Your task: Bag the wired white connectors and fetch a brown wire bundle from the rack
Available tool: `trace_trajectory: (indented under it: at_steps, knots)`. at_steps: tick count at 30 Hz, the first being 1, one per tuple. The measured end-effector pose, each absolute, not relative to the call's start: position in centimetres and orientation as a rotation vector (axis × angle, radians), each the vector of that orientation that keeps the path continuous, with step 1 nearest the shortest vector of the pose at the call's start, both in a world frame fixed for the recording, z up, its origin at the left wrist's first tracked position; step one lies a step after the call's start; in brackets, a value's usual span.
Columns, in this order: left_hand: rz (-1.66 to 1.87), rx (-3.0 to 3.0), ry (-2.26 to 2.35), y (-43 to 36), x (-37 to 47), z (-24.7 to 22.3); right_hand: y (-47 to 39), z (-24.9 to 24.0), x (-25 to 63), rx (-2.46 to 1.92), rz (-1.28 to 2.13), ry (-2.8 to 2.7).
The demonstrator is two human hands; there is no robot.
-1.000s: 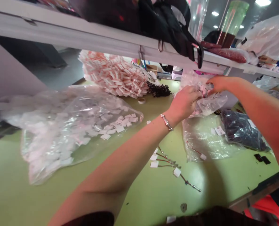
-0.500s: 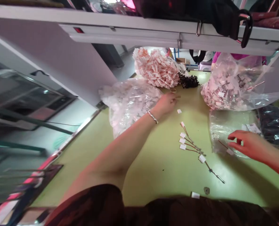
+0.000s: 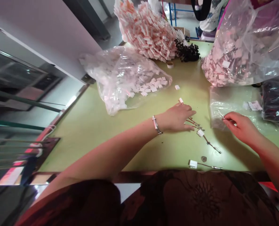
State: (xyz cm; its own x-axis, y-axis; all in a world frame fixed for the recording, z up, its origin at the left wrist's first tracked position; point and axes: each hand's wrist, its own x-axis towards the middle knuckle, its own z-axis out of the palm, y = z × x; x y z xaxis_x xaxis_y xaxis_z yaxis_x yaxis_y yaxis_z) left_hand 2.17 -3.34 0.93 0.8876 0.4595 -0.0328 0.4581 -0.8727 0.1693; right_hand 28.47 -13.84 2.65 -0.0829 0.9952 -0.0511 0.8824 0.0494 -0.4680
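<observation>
My left hand (image 3: 178,117), with a bracelet on the wrist, lies flat with spread fingers on a small cluster of thin wired pieces with white tags (image 3: 195,124) on the green table (image 3: 101,125). My right hand (image 3: 239,125) rests on the edge of a flat clear bag (image 3: 226,100), and its fingertips pinch a thin wired piece (image 3: 221,115) there. Two more wired pieces lie loose: one (image 3: 208,142) just right of my left hand, one (image 3: 204,164) at the near table edge.
A clear bag of white tags (image 3: 125,73) lies at the left. Behind it are a heap of pink-and-white tags (image 3: 148,31), a black heap (image 3: 187,51) and a tape roll (image 3: 169,65). A big full bag (image 3: 243,47) and a dark bag (image 3: 276,100) stand right.
My left hand came back from the left bag of tags and now lies on the wired pieces. My right hand stays at the flat bag and now pinches a wire. The view tilted down.
</observation>
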Motion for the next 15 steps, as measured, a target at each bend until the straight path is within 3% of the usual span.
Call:
trace_trajectory:
  at_steps: [4,9,15]
  knots:
    - [-0.028,2.978,0.826,-5.0,1.8,-0.2,-17.0,3.2,24.4,-2.059,0.76,-2.206]
    - [-0.169,3.006,0.889,-6.0,2.2,0.0,-17.6,1.8,21.0,-2.186,0.537,-2.5]
    - [0.031,2.908,0.913,-5.4,1.1,-0.9,-18.8,3.7,21.4,-2.122,0.588,-2.525]
